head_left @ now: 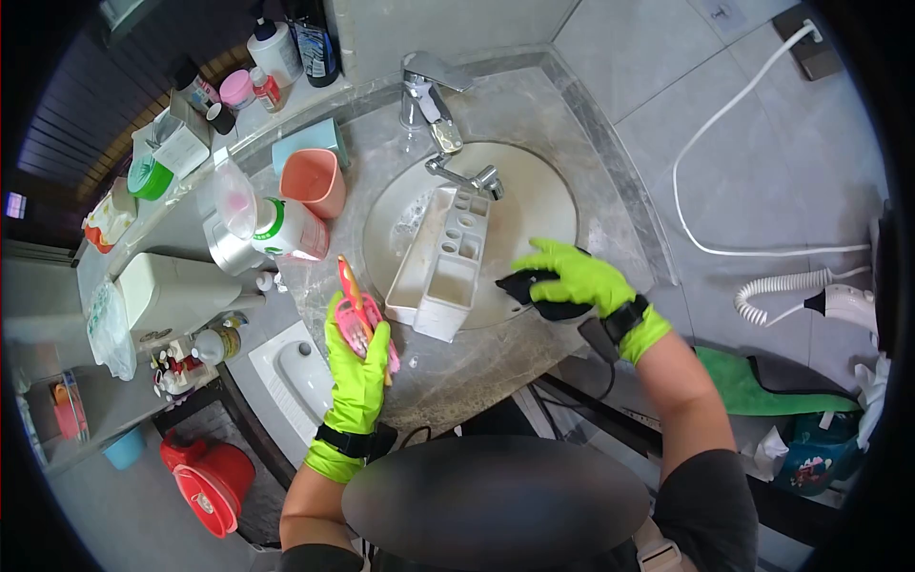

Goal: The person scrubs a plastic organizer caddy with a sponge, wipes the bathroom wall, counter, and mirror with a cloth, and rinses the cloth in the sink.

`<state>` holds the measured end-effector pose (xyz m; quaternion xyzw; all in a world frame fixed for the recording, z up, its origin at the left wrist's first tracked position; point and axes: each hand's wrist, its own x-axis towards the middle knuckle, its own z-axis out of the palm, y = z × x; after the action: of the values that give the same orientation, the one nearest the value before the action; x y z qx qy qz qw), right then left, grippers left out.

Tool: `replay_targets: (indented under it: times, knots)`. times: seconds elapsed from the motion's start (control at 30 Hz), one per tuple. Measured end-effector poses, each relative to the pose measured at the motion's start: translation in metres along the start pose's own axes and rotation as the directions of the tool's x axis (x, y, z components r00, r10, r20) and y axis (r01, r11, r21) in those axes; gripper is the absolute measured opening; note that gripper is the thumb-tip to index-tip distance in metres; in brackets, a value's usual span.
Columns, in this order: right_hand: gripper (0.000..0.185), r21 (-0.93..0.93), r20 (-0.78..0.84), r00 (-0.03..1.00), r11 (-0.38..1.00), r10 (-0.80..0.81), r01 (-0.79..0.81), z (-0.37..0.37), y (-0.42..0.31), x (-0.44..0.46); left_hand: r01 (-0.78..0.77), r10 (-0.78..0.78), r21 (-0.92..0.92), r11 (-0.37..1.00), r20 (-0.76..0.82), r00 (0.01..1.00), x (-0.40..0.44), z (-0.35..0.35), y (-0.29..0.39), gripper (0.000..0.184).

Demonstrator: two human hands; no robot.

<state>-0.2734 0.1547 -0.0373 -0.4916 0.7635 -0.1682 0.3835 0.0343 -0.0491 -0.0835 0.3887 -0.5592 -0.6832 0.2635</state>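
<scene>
In a bright green rubber glove, my left hand (356,372) is closed around a pink plastic item (358,322) and a slim orange-and-yellow handle (347,278), left of the sink. Their exact kind is partly hidden by the fingers. My right hand (575,276), gloved alike, grips a black, cloth-like thing (519,286) over the basin's right front rim. Between the hands, a white compartment organizer (452,292) lies tilted across the round washbasin (538,181), its near end over the front rim. Its holes and slots face up. Some suds show in the basin.
A chrome faucet (438,124) reaches over the basin. Left on the counter stand a pink cup (315,183) and a white bottle (291,229). Toiletries line the back ledge. A squat toilet (297,374) and red bucket (214,486) are below left; a hair dryer (848,305) hangs right.
</scene>
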Motion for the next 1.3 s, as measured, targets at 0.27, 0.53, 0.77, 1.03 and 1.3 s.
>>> replay_targets:
  times: [0.27, 0.53, 0.77, 1.03, 1.3]
  knots:
    - [0.043, -0.376, 0.021, 0.956, 0.888, 0.293, -0.264, 0.036, 0.044, 0.134, 0.002, -0.005, 0.027, 1.000, 0.087, 0.996, -0.005, 0.001, -0.001, 0.063]
    - [0.030, -0.415, 0.106, 0.885, 0.829, 0.453, -0.375, 0.040, 0.036, 0.120, 0.049, -0.043, -0.046, 0.998, 0.121, 0.992, -0.003, 0.000, 0.004, 0.057]
    - [0.039, -0.059, 0.206, 0.978, 0.998, -0.014, 0.027, 0.047, 0.035, 0.039, 0.111, -0.105, -0.042, 0.993, 0.123, 0.987, -0.004, -0.001, 0.014, 0.056]
    - [0.016, 0.442, 0.012, 0.985, 0.883, 0.170, -0.158, 0.005, -0.011, 0.033, 0.103, -0.098, -0.028, 0.994, 0.127, 0.987, -0.002, -0.014, -0.004, 0.062]
    - [0.017, 0.487, -0.253, 0.942, 0.870, 0.220, -0.073, -0.037, -0.027, 0.006, -0.245, 0.222, 0.523, 0.816, 0.108, 0.969, 0.021, -0.036, 0.009, 0.081]
